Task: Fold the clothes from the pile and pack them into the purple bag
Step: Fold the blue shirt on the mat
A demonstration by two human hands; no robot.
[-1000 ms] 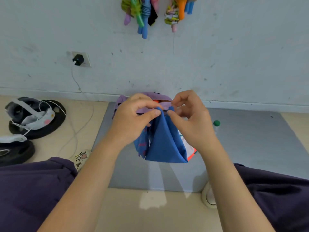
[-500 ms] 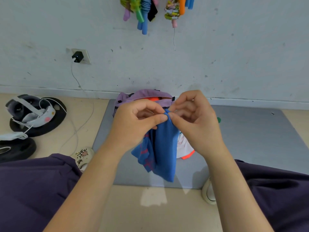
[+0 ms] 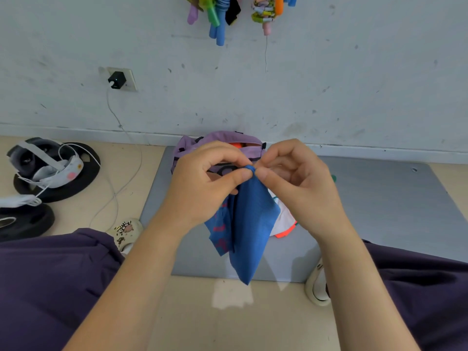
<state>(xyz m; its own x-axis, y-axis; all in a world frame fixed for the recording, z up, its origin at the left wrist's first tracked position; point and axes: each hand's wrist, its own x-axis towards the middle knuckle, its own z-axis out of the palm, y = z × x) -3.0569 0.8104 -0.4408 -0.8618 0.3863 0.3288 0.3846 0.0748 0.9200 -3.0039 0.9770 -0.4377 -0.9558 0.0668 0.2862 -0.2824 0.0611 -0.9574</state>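
A blue garment with red marks on its left part hangs in the air above the grey mat. My left hand and my right hand both pinch its top corner, thumbs and fingertips meeting there. Behind my hands the purple bag stands open against the wall, with something orange showing inside. A white and orange garment lies on the mat, partly hidden by the blue one.
Black weight plates with a grey headset and white cable lie on the floor at left. A wall socket with a charger is above them. Slippers flank the mat. Coloured items hang on the wall.
My hands have drawn closer together, gathering the garment's top edge into one bunched corner. The cloth now hangs narrower and longer.
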